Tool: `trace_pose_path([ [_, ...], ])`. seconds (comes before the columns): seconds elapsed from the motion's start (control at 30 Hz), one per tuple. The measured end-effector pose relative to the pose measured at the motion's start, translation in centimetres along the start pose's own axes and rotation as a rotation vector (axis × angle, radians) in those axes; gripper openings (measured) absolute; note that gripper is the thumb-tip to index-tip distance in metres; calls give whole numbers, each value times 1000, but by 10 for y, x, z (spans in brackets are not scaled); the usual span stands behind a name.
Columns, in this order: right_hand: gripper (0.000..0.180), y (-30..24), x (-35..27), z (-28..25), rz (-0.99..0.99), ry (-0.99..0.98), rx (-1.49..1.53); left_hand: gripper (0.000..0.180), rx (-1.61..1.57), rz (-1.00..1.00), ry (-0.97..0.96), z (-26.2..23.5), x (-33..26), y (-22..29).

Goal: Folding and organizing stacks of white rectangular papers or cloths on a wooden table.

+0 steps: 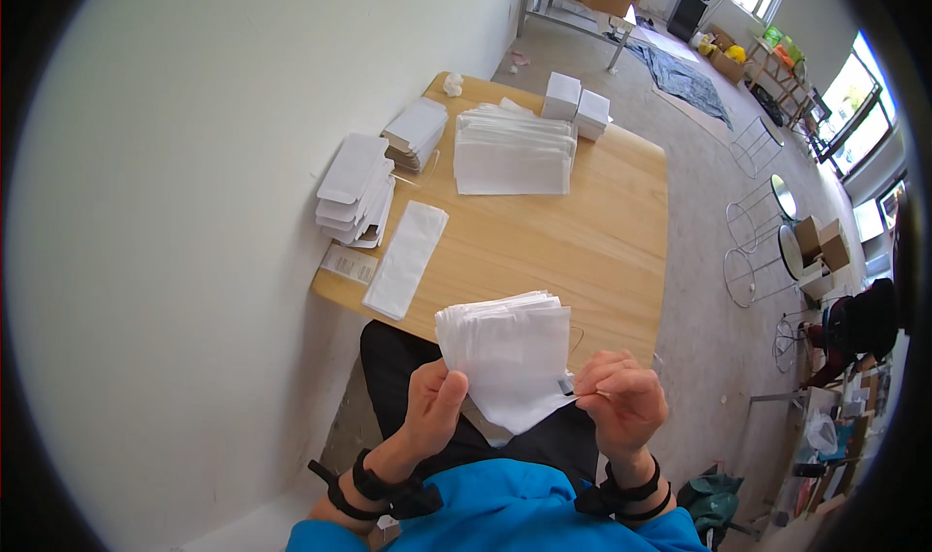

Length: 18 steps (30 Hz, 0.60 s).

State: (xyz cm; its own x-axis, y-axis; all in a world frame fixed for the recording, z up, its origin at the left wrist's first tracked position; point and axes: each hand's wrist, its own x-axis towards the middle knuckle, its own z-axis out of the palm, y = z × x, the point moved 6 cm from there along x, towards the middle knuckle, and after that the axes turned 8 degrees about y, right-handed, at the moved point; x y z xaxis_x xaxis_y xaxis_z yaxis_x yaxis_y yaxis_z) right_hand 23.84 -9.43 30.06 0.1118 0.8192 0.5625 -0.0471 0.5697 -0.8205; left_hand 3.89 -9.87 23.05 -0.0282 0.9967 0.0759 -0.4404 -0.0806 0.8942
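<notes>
Gripping white bag stack (505,353) — left hand (434,406) pinches lower-left edge, right hand (621,401) clenched at lower-right corner.

Bright blue top with sleeves reaching the forearms, black trousers, black strap bands buckled around both wrists, left hand (433,403) bare, right hand (621,398) bare, no gloves or rings visible

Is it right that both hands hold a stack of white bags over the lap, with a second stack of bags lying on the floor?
Not quite. The left hand and right hand do hold the stack of white bags, but the second stack lies on the wooden table, not the floor, as the head view shows.
</notes>
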Motion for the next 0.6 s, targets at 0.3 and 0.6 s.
trace_pose_path([
  [0.3,22,-2,-2,2,-71,-117,-7,40,-50,9,-32,0,0,-1],
  [0.6,30,-5,-6,-6,-45,-74,-169,23,23,-150,4,7,-3,5],
])
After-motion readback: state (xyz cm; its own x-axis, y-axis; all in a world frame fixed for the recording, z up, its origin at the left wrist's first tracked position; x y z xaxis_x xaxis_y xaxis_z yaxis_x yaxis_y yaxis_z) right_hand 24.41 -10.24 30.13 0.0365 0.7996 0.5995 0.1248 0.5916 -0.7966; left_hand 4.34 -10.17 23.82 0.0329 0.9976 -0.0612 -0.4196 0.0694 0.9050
